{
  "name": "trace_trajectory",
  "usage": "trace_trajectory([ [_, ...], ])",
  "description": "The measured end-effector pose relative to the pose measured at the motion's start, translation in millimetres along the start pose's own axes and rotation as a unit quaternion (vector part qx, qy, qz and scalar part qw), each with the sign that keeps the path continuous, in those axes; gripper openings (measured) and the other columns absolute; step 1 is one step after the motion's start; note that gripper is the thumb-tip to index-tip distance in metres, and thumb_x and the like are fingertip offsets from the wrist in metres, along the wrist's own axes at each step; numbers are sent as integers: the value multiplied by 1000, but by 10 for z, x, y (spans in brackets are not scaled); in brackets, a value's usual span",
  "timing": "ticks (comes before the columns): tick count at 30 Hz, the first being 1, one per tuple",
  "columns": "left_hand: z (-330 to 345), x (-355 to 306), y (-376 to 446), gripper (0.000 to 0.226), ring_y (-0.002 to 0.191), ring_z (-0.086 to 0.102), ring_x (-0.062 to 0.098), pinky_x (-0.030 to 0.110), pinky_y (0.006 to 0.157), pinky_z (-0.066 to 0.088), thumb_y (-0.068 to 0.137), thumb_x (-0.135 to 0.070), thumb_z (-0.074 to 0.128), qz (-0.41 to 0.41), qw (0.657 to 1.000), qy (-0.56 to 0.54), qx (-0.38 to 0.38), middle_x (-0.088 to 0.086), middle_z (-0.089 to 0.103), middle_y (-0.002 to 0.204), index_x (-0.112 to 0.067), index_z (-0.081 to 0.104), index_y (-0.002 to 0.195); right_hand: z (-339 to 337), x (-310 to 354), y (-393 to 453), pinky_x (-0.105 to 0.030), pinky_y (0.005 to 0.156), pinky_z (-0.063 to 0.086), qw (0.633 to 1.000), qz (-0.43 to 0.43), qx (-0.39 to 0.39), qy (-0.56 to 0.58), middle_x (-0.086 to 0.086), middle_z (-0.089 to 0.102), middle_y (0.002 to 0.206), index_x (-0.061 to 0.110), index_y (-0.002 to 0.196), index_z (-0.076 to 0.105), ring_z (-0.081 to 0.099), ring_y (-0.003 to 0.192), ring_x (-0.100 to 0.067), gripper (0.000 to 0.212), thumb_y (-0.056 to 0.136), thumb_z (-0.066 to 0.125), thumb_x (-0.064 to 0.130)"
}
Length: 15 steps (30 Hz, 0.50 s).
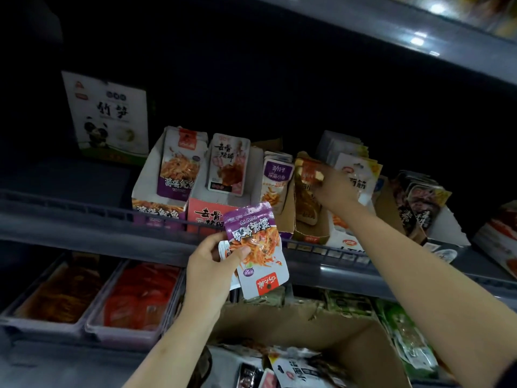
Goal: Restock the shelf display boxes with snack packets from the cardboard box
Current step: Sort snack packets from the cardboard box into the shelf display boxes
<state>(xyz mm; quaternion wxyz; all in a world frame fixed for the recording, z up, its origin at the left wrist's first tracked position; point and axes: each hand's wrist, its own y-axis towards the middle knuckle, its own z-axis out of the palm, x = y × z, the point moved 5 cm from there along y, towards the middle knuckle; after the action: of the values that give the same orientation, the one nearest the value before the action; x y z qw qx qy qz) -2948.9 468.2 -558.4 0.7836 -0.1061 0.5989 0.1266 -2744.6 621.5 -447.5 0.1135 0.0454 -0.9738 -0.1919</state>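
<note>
My left hand (208, 264) grips a purple and white snack packet (258, 253), upside down, with another packet tucked behind it, just below the shelf's front rail. My right hand (333, 186) reaches onto the shelf and pinches an orange packet (309, 175) at the top of a display box (300, 219). The open cardboard box (321, 329) sits low in front of me with several packets inside. To the left stand a purple display box (156, 200) and a red display box (207, 214), each holding upright packets.
A white panda-print box (107, 116) stands at the shelf's back left. More display boxes (419, 205) fill the right side. The grey shelf rail (84, 217) runs across. Below left are two trays of red packets (112, 298); green packets (405, 337) lie lower right. Another shelf is overhead.
</note>
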Motion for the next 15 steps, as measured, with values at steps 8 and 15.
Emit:
trace_trajectory([
  [8, 6, 46, 26, 20, 61, 68, -1, 12, 46, 48, 83, -5, 72, -9, 1000, 10, -3, -12, 72, 71, -24, 65, 85, 16, -38, 182, -29, 69, 43, 990, -16, -15, -143, -14, 66, 111, 14, 120, 62, 60, 101, -31, 31, 92, 55, 24],
  [15, 2, 30, 24, 19, 60, 67, -4, 10, 44, 46, 83, -7, 72, -8, 1000, 12, -7, -11, 70, 75, -23, 63, 85, -1, -68, 384, -35, 92, 45, 990, -27, 41, -132, -12, 59, 124, 20, 125, 56, 50, 117, -31, 35, 90, 54, 24],
])
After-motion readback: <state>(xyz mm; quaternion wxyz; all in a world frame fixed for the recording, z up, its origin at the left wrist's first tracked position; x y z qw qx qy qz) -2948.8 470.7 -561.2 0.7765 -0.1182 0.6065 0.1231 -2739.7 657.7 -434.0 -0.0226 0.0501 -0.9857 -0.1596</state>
